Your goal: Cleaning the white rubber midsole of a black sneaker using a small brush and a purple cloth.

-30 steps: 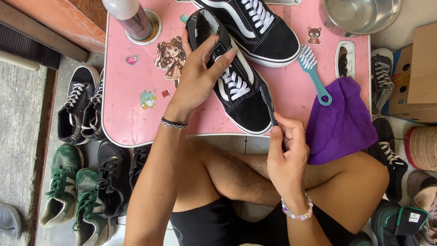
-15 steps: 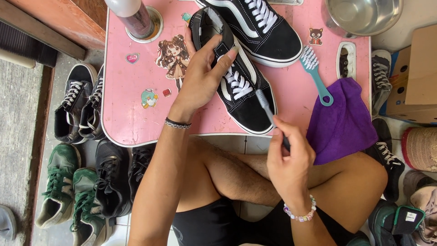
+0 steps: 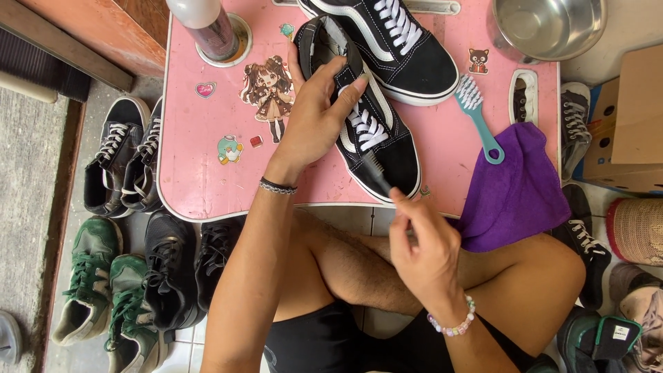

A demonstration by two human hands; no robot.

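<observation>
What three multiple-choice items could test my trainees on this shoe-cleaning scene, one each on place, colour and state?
1. Where does the teal brush lie?
A. on the pink table
B. on the floor
C. in the steel bowl

2. What colour is the cloth?
A. green
B. purple
C. white

3. How is the black sneaker under the left hand?
A. gripped by that hand
B. lying untouched
C. wrapped in cloth

Key:
1 A, it rests on the tabletop beside the cloth.
2 B, it is plainly purple.
3 A, the fingers close over its collar while the right hand holds a small brush at the toe.
</observation>
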